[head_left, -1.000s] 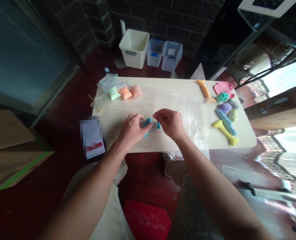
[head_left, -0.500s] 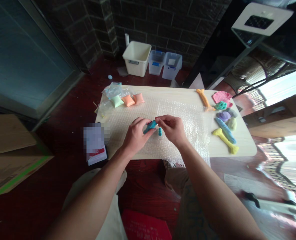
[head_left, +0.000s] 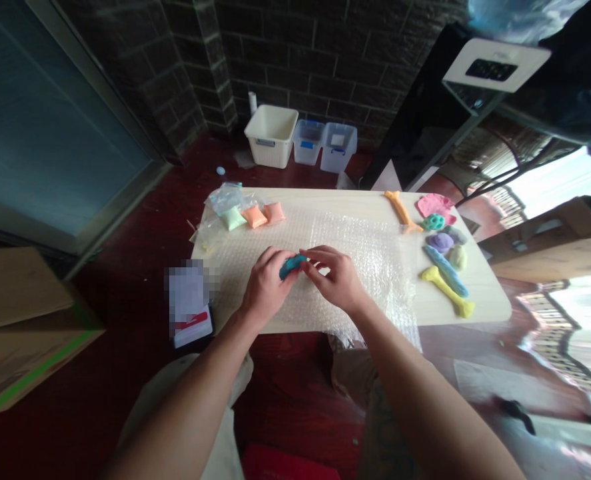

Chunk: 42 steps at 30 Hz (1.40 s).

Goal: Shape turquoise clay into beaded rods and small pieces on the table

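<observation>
A lump of blue modelling clay (head_left: 291, 267) is held above the bubble wrap (head_left: 365, 243) on the table. My left hand (head_left: 269, 283) closes around it from the left, with thumb below and fingers above. From the right, my right hand (head_left: 336, 275) has its thumb and index finger pinched at the lump's right end. The small row of blue balls seen earlier beneath the hands does not show now; my right hand may cover it.
Three clay packets, one a green packet (head_left: 233, 219), lie at the table's back left by clear bags. On the right sit clay shapes: an orange bone (head_left: 402, 212), a pink piece (head_left: 436, 208), a purple lump (head_left: 440, 242), a yellow bone (head_left: 448, 291). Bins (head_left: 271, 137) stand behind.
My right hand has come left and lower, its fingers now pressed to the blue clay's end. The row of blue balls has gone out of sight. My head view has tilted slightly up.
</observation>
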Available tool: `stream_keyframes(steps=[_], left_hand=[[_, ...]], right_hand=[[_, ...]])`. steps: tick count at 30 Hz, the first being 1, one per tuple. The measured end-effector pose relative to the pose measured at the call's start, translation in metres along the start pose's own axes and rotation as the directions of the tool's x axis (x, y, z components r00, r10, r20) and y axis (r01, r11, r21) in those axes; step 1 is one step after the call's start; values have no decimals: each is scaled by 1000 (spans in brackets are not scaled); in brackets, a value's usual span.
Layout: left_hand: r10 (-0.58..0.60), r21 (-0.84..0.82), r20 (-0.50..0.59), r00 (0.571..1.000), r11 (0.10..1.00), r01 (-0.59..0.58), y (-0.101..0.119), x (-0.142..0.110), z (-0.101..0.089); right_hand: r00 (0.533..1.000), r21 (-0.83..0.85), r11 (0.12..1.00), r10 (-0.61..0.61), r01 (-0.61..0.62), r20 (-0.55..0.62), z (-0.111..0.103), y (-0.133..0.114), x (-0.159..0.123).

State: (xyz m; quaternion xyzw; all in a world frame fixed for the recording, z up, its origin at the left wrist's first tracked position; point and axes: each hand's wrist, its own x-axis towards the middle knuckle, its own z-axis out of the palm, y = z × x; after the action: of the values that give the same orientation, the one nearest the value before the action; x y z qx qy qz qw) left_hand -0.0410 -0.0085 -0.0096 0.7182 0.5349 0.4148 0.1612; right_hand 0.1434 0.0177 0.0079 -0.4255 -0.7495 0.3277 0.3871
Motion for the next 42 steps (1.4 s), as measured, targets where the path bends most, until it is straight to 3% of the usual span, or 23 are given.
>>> stream_keyframes(steps=[6,10,14,16,19,21,25,29,34,42], left_hand=[[-4,36,44,999,999,3,-7,1,0],[-84,44,66,994,996,81,-11,1,0],[-179,-129,47,983,975,183,-9,0,0],[-247,-363,108,963,892,269,-6,1,1],[-300,-675,258,918,625,394,-1,3,4],[-297,-763,321,899,481,432,1,5,6],[-295,-815,391,872,330,477,6,6,5],[-296,-818,446,845,249,519,8,6,-2],[-309,-792,493,813,228,567,8,4,-6],[-356,-803,496,792,159,575,9,7,-8]], right_hand=[[999,-8,999,37,-37,34,4,7,-1],[986,42,989,145,-141,-82,0,11,0],[972,95,981,183,-170,-147,-4,6,0],[982,101,988,129,-115,-139,-4,1,-1],[994,85,996,5,4,-108,0,-8,-3],[993,52,996,-73,78,-91,1,-12,-4],[981,-22,986,-164,163,-104,3,-11,-3],[974,11,978,-206,208,-89,2,-9,-4],[982,44,981,-186,188,-41,2,-9,-7],[974,-48,974,-223,221,-40,1,-13,-4]])
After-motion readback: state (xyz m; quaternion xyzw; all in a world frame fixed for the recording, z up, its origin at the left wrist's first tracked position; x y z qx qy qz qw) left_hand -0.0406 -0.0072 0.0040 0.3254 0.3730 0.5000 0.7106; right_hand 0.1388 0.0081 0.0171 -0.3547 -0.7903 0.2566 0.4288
